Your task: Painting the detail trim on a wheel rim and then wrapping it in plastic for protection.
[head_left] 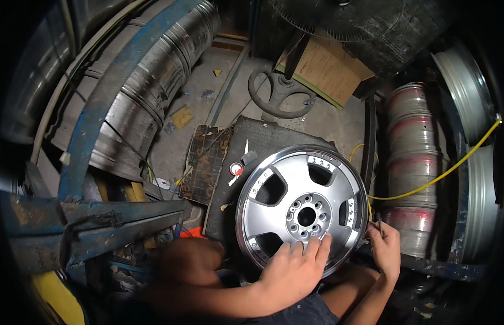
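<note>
A silver alloy wheel rim point(257, 216) with a polished lip and small bolts lies face up in front of me, partly over a dark pad. My left hand point(296, 271) rests on its near part, fingers stretched out toward the holes around the hub; nothing shows gripped in it. Beside the right edge of the rim, my right hand point(386, 246) is closed on a thin dark rod-like tool point(380, 223). The tool's exact kind is unclear, and its lower end is hidden by the fingers.
A small red-and-white round tin point(236, 169) stands on the dark pad point(262, 135). Stacked rims point(411, 162) line the right side, and metal barrels point(149, 97) the left, behind a blue frame point(100, 119). A yellow hose point(441, 187) crosses at right. Beyond are a handwheel point(273, 108) and cardboard point(327, 67).
</note>
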Motion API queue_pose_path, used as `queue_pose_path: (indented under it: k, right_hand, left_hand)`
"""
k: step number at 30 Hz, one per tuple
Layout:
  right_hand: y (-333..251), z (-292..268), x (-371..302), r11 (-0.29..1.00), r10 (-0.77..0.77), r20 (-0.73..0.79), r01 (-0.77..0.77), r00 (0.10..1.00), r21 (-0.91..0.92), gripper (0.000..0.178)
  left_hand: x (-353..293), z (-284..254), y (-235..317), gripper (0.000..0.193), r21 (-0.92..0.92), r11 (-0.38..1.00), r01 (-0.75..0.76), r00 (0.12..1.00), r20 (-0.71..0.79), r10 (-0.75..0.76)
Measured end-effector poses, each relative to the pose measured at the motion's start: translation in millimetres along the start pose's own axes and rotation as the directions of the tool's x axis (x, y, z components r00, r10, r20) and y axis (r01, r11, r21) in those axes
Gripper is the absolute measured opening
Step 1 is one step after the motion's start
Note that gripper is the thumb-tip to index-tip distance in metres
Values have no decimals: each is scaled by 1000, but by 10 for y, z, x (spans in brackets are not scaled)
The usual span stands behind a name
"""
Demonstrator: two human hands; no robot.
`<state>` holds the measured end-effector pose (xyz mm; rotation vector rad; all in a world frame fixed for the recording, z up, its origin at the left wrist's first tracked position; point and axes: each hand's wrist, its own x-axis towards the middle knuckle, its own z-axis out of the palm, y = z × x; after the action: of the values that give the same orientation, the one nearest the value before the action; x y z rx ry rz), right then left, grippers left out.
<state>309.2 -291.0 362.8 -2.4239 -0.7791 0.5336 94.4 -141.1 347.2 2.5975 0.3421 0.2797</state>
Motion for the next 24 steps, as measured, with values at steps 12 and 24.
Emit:
queue_pose_path:
  k: [12,24]
  right_hand:
    - [-592,258,-156,946,-175,528,291,831,-145,16]
    - [-208,164,-257,844,-358,678,532,642,-58,13]
  left_hand:
    - [-98,-528,2,11,-42,999,-21,943,331,33]
    - [134,-542,-39,23,-19,998,-54,925,375,57]
